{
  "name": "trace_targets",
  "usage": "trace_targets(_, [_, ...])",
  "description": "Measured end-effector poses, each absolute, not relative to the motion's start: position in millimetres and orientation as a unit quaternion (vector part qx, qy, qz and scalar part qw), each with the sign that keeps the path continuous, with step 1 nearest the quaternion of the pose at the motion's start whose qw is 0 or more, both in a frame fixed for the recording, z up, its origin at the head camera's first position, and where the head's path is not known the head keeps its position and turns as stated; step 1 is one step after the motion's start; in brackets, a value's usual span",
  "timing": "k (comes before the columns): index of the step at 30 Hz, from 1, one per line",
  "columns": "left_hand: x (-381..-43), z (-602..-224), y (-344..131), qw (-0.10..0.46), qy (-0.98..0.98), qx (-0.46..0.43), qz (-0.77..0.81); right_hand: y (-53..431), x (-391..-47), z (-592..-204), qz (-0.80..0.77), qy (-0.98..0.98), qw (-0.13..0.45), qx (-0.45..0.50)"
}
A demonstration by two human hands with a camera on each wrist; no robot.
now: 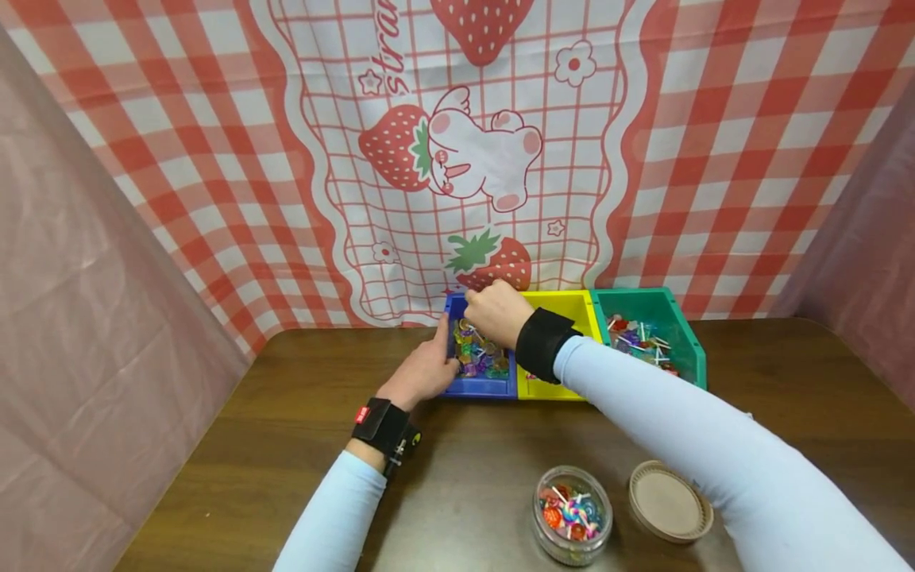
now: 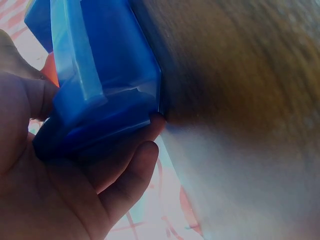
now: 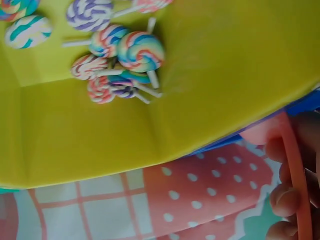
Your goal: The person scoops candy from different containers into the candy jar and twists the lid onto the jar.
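My left hand (image 1: 425, 367) holds the blue bin (image 1: 480, 388) at its left side; in the left wrist view its thumb and fingers lie around the bin's wall (image 2: 115, 45). Inside are small clear candy-like pieces (image 1: 475, 353) in several colours. Above the back of this bin, my right hand (image 1: 496, 314) grips a coral-pink spoon (image 3: 295, 175) by its handle, seen in the right wrist view. The spoon's bowl is partly hidden behind the yellow bin's edge. Swirled mini lollipops (image 3: 140, 52) lie in the yellow bin (image 1: 565, 299), beneath my right wrist.
A green bin (image 1: 699, 361) with clear lollipop pieces adjoins the yellow one. Nearer on the wooden table (image 1: 286, 477) stand an open clear jar (image 1: 572, 548) of mixed candy pieces and a round lid (image 1: 668, 500). A checked strawberry cloth (image 1: 572, 159) hangs behind the bins.
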State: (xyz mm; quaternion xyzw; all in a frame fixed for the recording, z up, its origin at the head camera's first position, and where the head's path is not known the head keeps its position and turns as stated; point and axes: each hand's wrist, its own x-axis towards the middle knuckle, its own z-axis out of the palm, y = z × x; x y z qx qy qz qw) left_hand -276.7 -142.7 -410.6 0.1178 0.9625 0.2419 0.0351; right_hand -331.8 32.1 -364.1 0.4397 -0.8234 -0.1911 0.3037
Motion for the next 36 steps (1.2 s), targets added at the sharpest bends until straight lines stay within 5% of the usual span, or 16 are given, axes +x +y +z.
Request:
trace_targets(11, [-277.0, -412.2, -140.2, 0.034, 0.963, 0.115, 0.243, 27.4, -324.7, -357.8, -0.139, -0.882, 0.207, 0.399])
trace_targets(25, [-277.0, -410.7, -141.6, 0.028, 0.962, 0.125, 0.239, 29.0, -322.8, -359.3, 0.035, -0.982, 0.013, 0.185])
trace_targets(36, [-277.6, -412.2, -141.6, 0.024, 0.964, 0.131, 0.228, 17.1, -308.7, -382.5, 0.051, -0.976, 0.116, 0.179])
